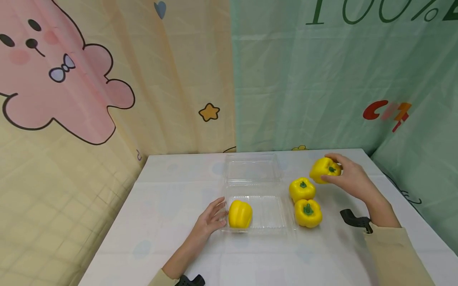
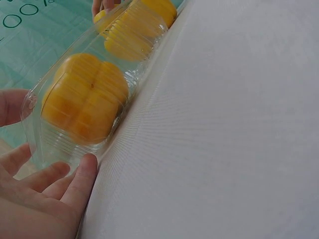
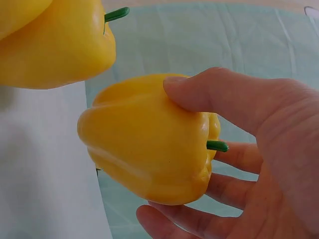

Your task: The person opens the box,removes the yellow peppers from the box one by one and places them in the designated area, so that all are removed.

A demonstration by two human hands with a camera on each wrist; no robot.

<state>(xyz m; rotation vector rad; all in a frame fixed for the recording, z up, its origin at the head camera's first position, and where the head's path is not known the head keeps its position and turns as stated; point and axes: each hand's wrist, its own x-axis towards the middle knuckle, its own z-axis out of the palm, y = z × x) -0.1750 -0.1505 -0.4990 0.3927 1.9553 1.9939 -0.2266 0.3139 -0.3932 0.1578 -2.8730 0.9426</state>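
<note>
Pepper, yellow, glossy and lobed, is clamped between thumb and fingers of the right hand at the frame's right; two squat peppers stand just below. Lower centre, the left hand, fingers apart, apparently touches a thin, ribbed, clear plastic container holding one blocky pepper.

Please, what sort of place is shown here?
Probably an indoor work corner: a green curtain and a cream cartoon-printed curtain hang behind a white table with yellow bell peppers.
</note>
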